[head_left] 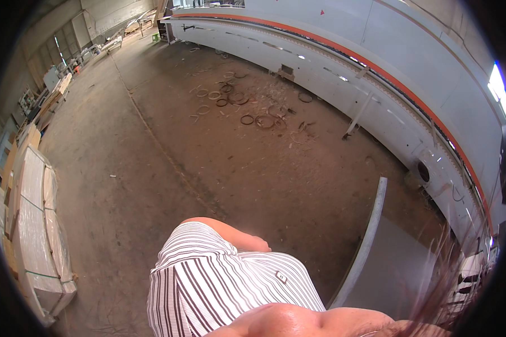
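Observation:
My left forearm (236, 234) bends across in front of my body, coming out of a striped short sleeve. Only a small edge of my left hand (262, 245) shows past the striped shirt (253, 281); its fingers are hidden, and so is anything they might hold. My right hand is out of the picture. To the right stands a grey panel (391, 264) with a pale edge strip (365, 241).
A long white machine (320, 73) with an orange stripe runs along the right. Several rings and scraps (236, 98) litter the brown floor (168, 146) beside it. Plastic-wrapped boards (35, 224) lie stacked at left; other material (56, 95) lines the far left wall.

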A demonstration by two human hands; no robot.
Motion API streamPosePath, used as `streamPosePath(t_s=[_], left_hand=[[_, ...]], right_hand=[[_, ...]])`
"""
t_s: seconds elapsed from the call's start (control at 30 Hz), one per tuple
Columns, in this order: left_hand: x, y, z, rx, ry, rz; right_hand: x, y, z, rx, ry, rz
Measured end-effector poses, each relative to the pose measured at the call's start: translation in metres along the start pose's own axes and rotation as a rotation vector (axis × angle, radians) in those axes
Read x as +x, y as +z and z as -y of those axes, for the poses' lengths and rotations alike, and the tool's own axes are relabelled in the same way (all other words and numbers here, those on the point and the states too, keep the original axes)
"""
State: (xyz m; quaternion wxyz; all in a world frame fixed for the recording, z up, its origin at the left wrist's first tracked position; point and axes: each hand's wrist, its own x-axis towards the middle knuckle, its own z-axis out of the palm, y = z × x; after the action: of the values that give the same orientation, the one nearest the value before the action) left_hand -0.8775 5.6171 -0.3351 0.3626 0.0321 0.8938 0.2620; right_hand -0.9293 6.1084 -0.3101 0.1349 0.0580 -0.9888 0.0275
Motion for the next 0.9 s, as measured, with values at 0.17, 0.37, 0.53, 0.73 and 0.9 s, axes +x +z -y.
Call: streamPosePath(t_s=[0.17,0.37,0.53,0.73,0.9], left_hand=[[-0.005,0.015,0.005,0.036,0.039,0.033],[0.034,0.011,0.009,0.078,0.112,0.065],[0.026,0.014,0.008,0.139,0.108,0.090],[0.033,0.018,0.010,0.161,0.080,0.042],[0.025,0.035,0.026,0.174,0.097,0.071]], right_hand=[[-0.003,0.009,-0.001,0.056,-0.016,0.062],[-0.008,0.021,-0.017,0.093,0.035,0.066],[-0.009,0.008,0.003,0.155,-0.026,0.110],[-0.025,0.024,-0.009,0.199,-0.051,0.157],[-0.029,0.030,-0.006,0.240,-0.131,0.224]])
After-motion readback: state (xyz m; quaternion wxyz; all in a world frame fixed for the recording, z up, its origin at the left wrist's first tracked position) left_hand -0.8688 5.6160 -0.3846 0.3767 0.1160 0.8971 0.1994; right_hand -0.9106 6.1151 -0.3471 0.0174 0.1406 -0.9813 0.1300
